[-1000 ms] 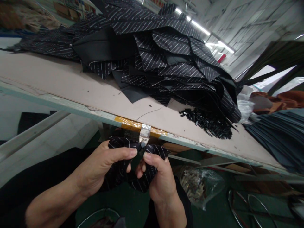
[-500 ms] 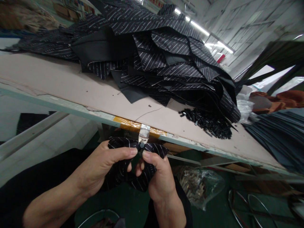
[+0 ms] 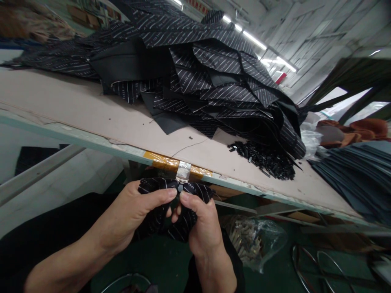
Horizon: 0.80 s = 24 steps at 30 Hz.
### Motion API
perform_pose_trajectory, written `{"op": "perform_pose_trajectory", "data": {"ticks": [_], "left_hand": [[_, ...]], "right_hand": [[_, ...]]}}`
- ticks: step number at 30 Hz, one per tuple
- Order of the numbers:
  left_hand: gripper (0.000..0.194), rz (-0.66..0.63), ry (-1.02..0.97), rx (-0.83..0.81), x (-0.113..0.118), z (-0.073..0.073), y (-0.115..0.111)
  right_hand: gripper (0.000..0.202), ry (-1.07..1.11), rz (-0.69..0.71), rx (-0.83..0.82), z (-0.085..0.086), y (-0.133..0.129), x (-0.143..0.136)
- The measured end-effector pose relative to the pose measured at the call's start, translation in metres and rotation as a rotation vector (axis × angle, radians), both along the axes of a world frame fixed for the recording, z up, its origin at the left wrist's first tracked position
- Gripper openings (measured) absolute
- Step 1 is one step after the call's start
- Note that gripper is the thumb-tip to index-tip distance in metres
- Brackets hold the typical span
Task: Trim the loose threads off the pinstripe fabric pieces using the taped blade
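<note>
At the table's front edge I hold a dark fabric piece with white pinstripes (image 3: pixel 199 190) between both hands. My left hand (image 3: pixel 139 207) pinches its left part, thumb on top and fingers beneath. On the other part, my right hand (image 3: pixel 203 215) is closed in the same way. Between the two thumb tips shows a small grey piece (image 3: pixel 180 188), too small to identify. Just beyond it, a silvery fixture (image 3: pixel 183 171) is fastened to the edge with yellow-brown tape (image 3: pixel 161 160). Most of my fingertips are hidden beneath the cloth.
A large heap of matching striped fabric (image 3: pixel 214 69) covers the back of the table (image 3: pixel 76 110). Many tiny black parts (image 3: pixel 265 162) lie to its right. Stacked dark panels (image 3: pixel 351 175) occupy the far right. Below the table are a clear plastic bag (image 3: pixel 256 240) and metal tubing (image 3: pixel 302 272).
Both thumbs stay pinched on the cloth, with the grey piece now sitting a little lower between them. The whole view has shifted slightly.
</note>
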<state>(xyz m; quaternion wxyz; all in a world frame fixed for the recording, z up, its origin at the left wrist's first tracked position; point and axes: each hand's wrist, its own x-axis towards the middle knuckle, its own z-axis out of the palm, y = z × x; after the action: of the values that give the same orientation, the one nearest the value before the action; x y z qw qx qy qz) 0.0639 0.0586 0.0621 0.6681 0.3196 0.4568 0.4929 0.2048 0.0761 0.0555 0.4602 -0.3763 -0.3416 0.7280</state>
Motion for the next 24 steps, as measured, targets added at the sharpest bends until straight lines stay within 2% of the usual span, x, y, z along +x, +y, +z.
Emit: {"op": "perform_pose_trajectory", "data": {"ticks": [3,6,8,11,15,18,20,22,24], "left_hand": [[0.036,0.038,0.02,-0.043,0.002,-0.005,-0.001],[0.039,0.044,0.012,-0.123,0.0,-0.01,-0.005],[0.041,0.006,0.014,-0.13,-0.003,-0.012,-0.008],[0.041,-0.002,0.143,-0.051,-0.005,-0.011,-0.012],[0.032,0.136,0.437,0.131,-0.002,-0.003,-0.008],[0.018,0.26,0.672,0.424,0.001,0.007,0.006],[0.017,0.302,0.787,0.563,0.002,0.019,0.021],[0.016,0.321,0.813,0.608,0.002,0.035,0.042],[0.013,0.307,0.718,0.577,0.002,0.052,0.066]], "right_hand": [[0.025,-0.016,-0.018,0.0,-0.003,-0.001,0.005],[0.017,-0.124,-0.018,0.037,-0.007,-0.006,0.019],[0.026,-0.242,0.041,0.096,-0.011,-0.011,0.031],[0.027,-0.366,0.066,0.15,-0.016,-0.017,0.042],[0.028,-0.403,-0.072,0.163,-0.016,-0.017,0.038],[0.024,-0.489,-0.121,0.249,-0.005,-0.007,0.034],[0.022,-0.556,-0.152,0.32,0.008,0.005,0.032],[0.02,-0.617,-0.178,0.399,0.024,0.022,0.03],[0.016,-0.689,-0.226,0.512,0.043,0.04,0.027]]}}
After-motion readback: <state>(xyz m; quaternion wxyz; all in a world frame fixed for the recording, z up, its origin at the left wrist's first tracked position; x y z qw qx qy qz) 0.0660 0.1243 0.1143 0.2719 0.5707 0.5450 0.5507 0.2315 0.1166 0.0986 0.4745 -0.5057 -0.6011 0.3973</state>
